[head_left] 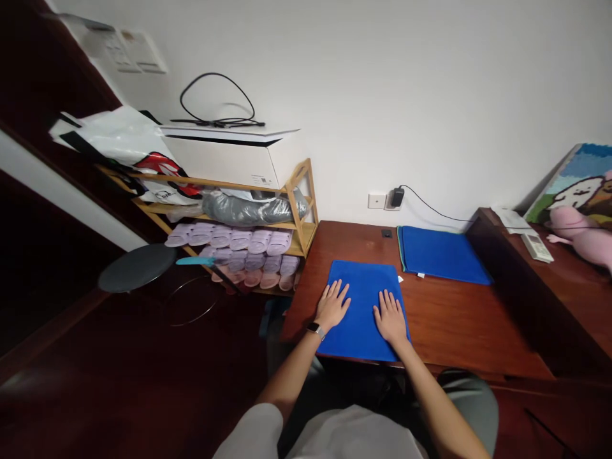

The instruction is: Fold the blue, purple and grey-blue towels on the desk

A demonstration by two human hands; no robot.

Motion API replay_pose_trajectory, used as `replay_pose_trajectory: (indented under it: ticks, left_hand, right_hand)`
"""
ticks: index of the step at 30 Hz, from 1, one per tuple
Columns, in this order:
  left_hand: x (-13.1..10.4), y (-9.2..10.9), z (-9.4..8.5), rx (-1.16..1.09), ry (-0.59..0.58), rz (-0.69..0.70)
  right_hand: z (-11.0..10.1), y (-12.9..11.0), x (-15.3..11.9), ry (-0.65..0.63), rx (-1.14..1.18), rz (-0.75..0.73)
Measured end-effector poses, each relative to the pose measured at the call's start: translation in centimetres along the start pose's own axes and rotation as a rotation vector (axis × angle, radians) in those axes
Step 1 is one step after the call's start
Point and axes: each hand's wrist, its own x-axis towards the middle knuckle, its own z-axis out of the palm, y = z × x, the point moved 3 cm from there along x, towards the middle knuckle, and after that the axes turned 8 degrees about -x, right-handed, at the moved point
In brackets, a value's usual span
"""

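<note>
A blue cloth lies flat on the brown wooden desk, close to its front edge. My left hand, with a watch at the wrist, rests palm down on the cloth's left side, fingers spread. On the right side of the same cloth my right hand lies flat, its fingers slightly apart. Neither hand grips anything. Further back on the right sits a blue stack of cloth with a green edge at its left.
To the left stands a wooden rack with slippers, a white box and a bag. A round stool is beside it. On the raised right ledge are a remote, a pink plush toy and a picture.
</note>
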Motion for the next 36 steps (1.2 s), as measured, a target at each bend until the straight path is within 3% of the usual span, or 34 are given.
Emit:
replay_pose_trajectory:
  ticks: [3,6,10,19,22,25,27,29,33,36]
  left_hand:
    - [0.6,0.9,-0.3,0.006,0.018,0.017]
    - [0.1,3.2,0.1,-0.012,0.058,0.066]
    - [-1.4,5.2,1.3,-0.027,-0.009,0.103]
    - [-3.3,1.5,0.0,0.006,-0.018,0.022]
    - [-1.9,3.4,0.4,0.013,-0.004,0.023]
    - [-0.6,6.1,1.6,0.013,-0.061,0.088]
    - [-0.5,6.7,2.3,0.022,-0.101,0.099]
    - [-0.9,5.8,2.3,0.039,-0.104,0.064]
    - [-1.0,2.5,1.1,0.062,-0.107,-0.016]
    - [0.2,1.8,0.1,0.065,-0.140,-0.026]
  right_hand:
    - [-0.6,0.3,0.7,0.009,-0.001,-0.010]
    - [-0.4,0.2,0.8,0.050,-0.004,-0.023]
    - [0.5,0.1,0.3,0.007,-0.021,-0.012]
    - [0.4,2.4,-1.5,-0.013,-0.010,0.053]
    - [-0.2,1.0,-0.2,0.024,-0.002,0.063]
    - [-0.2,-1.6,1.2,0.015,-0.025,-0.002]
    - [0.2,-2.6,1.5,-0.019,-0.063,-0.055]
    - [0.5,-2.2,1.6,-0.041,-0.099,-0.072]
    - [0.0,1.3,2.4,-0.075,-0.130,0.003]
    - [-1.1,2.4,3.6,-0.103,-0.126,0.047]
